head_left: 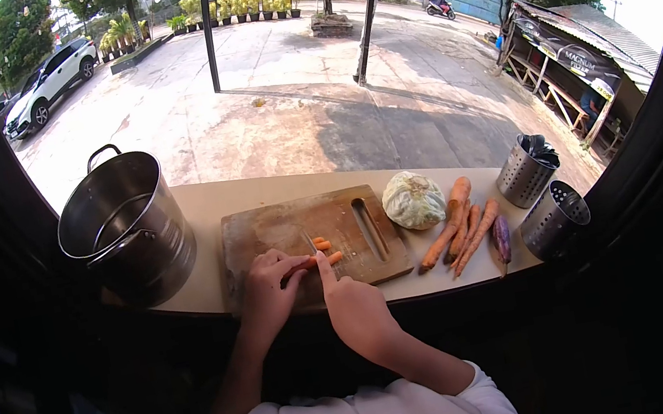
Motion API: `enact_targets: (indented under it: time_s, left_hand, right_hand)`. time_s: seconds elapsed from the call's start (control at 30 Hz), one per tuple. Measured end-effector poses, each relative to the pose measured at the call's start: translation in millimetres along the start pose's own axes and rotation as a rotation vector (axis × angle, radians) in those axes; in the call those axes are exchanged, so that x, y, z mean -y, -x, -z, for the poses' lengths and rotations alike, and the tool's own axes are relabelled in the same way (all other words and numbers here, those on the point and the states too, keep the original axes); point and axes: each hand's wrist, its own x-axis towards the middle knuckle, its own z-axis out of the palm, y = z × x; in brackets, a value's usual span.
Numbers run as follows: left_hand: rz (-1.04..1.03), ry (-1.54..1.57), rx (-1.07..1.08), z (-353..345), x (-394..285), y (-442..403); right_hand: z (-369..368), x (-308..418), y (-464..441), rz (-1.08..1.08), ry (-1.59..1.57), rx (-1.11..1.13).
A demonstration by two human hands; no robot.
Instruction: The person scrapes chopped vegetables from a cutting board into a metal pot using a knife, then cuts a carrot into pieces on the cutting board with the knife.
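My left hand (pixel 270 287) is closed on a carrot (pixel 299 267), pressing it to the wooden cutting board (pixel 265 227). My right hand (pixel 355 308) is closed beside it, its index finger stretched forward along what looks like a knife; only a thin strip of the blade (pixel 310 239) shows, and the handle is hidden under the hand. Cut carrot pieces (pixel 321 244) lie on the board just beyond the fingertips, and another orange piece (pixel 336 257) rests right of the index finger.
Left of the board stands a large metal pot (pixel 168 225). To the right lie a cabbage (pixel 413 200), several whole carrots (pixel 477 237) and a purple vegetable (pixel 502 240). Two perforated metal holders (pixel 522 175) stand at the counter's right end, one with utensils in it.
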Motion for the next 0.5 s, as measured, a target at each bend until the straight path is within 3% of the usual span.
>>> enact_targets:
  time_s: [0.13, 0.23, 0.37, 0.47, 0.5]
  left_hand:
    - [-0.042, 0.004, -0.029, -2, 0, 0]
    - [-0.053, -0.029, -0.026, 1, -6, -1]
    - [-0.052, -0.061, -0.036, 1, -4, 1]
    - [-0.031, -0.064, -0.055, -2, -4, 3]
    - [-0.021, -0.06, -0.073, -3, -3, 2]
  right_hand:
    - [-4, -7, -4, -0.022, -0.08, 0.007]
    - [-9, -21, -5, 0.023, -0.282, -0.12]
    - [10, -39, 10, 0.02, -0.64, -0.5]
    - [0, -72, 6, -0.145, -0.701, -0.338]
    - [3, -73, 5, -0.103, -0.651, -0.41]
